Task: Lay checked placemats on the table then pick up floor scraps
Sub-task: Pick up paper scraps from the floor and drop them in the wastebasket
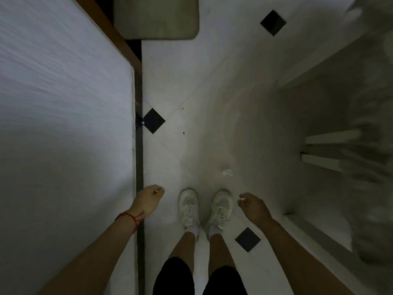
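Bench (63, 124) surface, covered in a pale white-grey cloth with a dark edge strip, fills the left of the view; no checked placemat can be made out on the part shown, and blur leaves me unable to say whether any lies further along; a grey cushioned chair seat (156, 17) sits at the bench's far corner; the left hand (148, 199), with a thin red thread bracelet (129, 218) at the wrist, hangs just off the bench edge, back of the hand up, fingers (158, 191) curled loosely under with something small and pale at their tips, though whether they pinch a scrap I cannot tell; two white lace-up trainers (204, 207) stand side by side on the white tiled floor (212, 81) with its black diamond insets, the head tipped straight down, which suits searching the floor; a small crumpled white paper scrap (227, 172) lies on the tile just ahead of the right trainer, apart from both hands, probably the next thing to collect; the right hand (254, 206) hangs low beside the right trainer, fingers bent inward, a pale sliver at the fingertips that may be a held scrap, too blurred to confirm.
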`<state>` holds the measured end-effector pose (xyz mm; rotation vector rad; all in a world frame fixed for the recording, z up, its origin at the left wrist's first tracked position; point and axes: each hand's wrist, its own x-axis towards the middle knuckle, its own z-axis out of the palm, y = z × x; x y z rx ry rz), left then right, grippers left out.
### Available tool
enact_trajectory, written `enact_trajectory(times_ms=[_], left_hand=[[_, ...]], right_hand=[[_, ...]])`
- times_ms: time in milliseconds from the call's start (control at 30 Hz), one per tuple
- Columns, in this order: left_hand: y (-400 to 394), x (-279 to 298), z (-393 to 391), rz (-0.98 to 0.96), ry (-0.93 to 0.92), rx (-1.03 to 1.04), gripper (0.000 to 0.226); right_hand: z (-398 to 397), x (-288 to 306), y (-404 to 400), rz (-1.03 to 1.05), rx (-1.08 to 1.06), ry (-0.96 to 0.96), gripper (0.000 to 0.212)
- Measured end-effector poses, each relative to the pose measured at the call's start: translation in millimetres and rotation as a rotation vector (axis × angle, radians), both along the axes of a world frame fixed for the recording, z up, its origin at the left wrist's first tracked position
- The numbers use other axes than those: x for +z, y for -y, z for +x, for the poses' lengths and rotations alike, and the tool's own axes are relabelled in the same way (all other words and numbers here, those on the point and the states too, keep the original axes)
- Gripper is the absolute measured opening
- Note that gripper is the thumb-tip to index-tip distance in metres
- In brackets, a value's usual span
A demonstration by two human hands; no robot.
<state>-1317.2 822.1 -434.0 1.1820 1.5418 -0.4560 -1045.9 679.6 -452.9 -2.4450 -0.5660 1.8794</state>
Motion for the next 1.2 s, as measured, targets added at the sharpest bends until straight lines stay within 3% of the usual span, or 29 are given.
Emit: enact_trajectory(times_ms=[167,367,500,633,767,900,1200], left_hand=[[-2.5,-121.8,18.0,-0.050,-0.009,-0.068,0.036],[0.3,-246.3,15.4,-0.065,-0.043,-0.164,0.036],[12.8,-293.3,10.5,-0.100,-0.041,-0.252,0.037],[26.0,-314.2,4.8,-0.103,-0.042,-0.182,0.031],[32.0,-318.6,-2.5,-0.136,-0.052,-0.152,0.031],[27.7,-303.0,-1.4,-0.145,-0.063,-0.127,0.032],[-19.5,-177.2,41.9,-0.060,-0.002,-0.052,0.035]], right_hand=[[11.5,-127.6,-35.1,0.036,0.054,0.144,0.035],[-3.6,-247.1,-39.7,-0.001,0.311,0.324,0.049],[-6.0,-299.5,-33.7,-0.023,0.422,0.338,0.057],[-12.4,-328.2,-23.7,-0.007,0.461,0.426,0.045],[-10.6,-336.1,-13.3,0.030,0.495,0.435,0.024],[-3.4,-316.3,-8.4,0.042,0.421,0.426,0.022],[7.0,-178.0,-29.5,0.074,0.471,0.268,0.022]])
